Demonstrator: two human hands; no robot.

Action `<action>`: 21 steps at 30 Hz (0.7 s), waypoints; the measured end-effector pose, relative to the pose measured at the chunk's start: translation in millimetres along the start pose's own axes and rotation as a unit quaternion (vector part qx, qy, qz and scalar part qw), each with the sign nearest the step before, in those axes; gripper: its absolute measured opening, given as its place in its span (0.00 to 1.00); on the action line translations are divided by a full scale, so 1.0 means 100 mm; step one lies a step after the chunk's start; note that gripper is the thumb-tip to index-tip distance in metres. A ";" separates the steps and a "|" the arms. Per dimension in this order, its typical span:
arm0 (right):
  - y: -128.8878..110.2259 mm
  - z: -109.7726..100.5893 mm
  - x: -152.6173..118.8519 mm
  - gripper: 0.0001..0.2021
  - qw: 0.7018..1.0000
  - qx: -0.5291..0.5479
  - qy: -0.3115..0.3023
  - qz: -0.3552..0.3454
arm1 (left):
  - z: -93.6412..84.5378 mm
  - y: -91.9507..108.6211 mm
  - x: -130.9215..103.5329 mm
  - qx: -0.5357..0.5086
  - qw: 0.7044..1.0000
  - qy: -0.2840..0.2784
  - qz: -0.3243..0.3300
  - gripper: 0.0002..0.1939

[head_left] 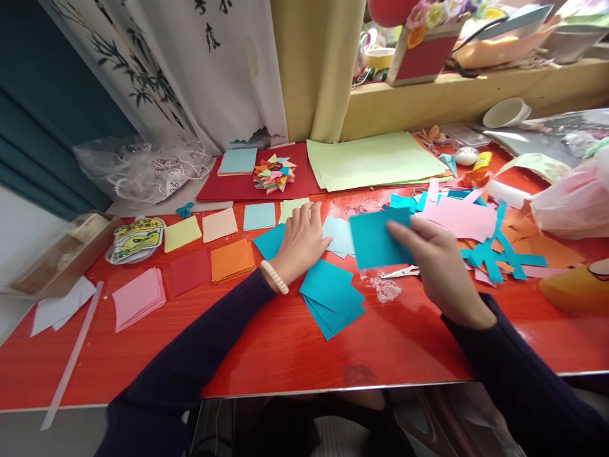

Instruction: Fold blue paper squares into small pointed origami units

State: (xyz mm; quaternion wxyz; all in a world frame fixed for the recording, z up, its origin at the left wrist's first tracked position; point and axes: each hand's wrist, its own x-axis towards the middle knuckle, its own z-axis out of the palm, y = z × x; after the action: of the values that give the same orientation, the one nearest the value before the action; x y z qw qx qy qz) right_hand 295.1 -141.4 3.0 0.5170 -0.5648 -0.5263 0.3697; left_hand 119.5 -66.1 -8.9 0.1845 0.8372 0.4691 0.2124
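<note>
My right hand [435, 260] pinches a teal paper square [378, 240] between thumb and fingers, above the table. My left hand [303, 236] reaches over the table with its fingers apart, palm down, beside a teal sheet [269, 242] that it partly covers. Pale blue papers [339, 235] lie just right of its thumb. Several overlapping teal squares [332, 298] rest on the table below the left hand. Left of it are orange squares [233, 260], a red square [190, 271] and pink squares [139, 297]. Scissors [401, 273] lie partly behind the right hand.
The red table [266, 355] holds a colourful folded-paper piece [275, 174] on red sheets [223, 187]. Large pale green sheets [375, 160] lie at the back. Paper scraps [464, 218] and a pink plastic bag [571, 197] are at the right. A box [61, 254] stands far left.
</note>
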 end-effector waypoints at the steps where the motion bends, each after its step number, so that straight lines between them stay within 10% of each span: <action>1: 0.00 0.05 -0.09 0.14 0.998 -0.060 -0.016 -0.004 | -0.04 -0.01 -0.09 0.009 1.000 -0.005 0.007 0.18; 7: 0.28 0.36 -0.51 0.21 0.920 -0.364 -0.080 -0.117 | 0.00 -0.06 -0.74 0.037 0.997 -0.059 0.033 0.25; 13: 0.53 0.41 -0.76 0.35 0.872 -0.432 -0.073 -0.218 | 0.04 0.04 -0.99 -0.082 0.985 -0.151 0.004 0.33; 21: 0.56 0.40 -0.82 0.42 0.937 -0.305 -0.105 -0.133 | -0.08 0.13 -0.85 -0.246 0.944 -0.214 -0.055 0.29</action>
State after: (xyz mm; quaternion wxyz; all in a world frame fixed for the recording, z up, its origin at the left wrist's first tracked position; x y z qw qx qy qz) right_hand 254.6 -208.7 -69.9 0.3058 -0.5780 -0.7357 0.1763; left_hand 84.1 -144.9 -10.8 0.4925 0.7644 0.3965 0.1266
